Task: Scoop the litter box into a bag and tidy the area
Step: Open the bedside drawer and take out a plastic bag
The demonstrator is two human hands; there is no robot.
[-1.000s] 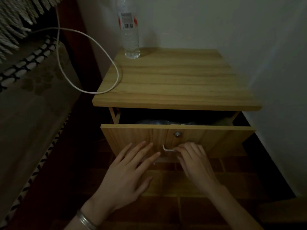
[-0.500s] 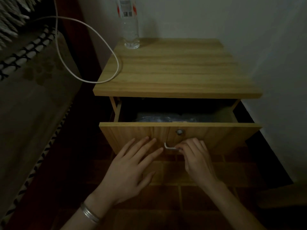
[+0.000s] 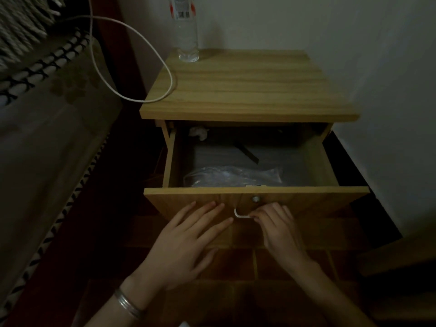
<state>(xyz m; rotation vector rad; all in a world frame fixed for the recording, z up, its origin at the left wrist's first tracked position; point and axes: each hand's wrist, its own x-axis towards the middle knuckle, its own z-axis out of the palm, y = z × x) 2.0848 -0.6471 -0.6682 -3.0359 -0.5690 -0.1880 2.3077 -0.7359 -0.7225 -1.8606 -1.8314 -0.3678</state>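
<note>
A wooden nightstand [image 3: 247,90] stands against the wall with its top drawer [image 3: 306,197] pulled well out. Inside the drawer lies a clear plastic bag [image 3: 233,177] near the front, on a grey sheet, with a crumpled white wad [image 3: 199,132] at the back left. My right hand [image 3: 276,225] grips the drawer's white handle [image 3: 240,214] with curled fingers. My left hand [image 3: 188,239] hovers beside it with straight, spread fingers in front of the drawer face. No litter box or scoop is in view.
A clear water bottle [image 3: 186,31] stands on the nightstand's back left corner. A white cable [image 3: 151,55] loops from the bed [image 3: 47,126] on the left onto the top. White wall runs along the right; tiled floor [image 3: 236,267] lies below.
The drawer has slid much farther out under my right hand's pull, baring the plastic bag and grey sheet inside. My left hand stayed beside the handle.
</note>
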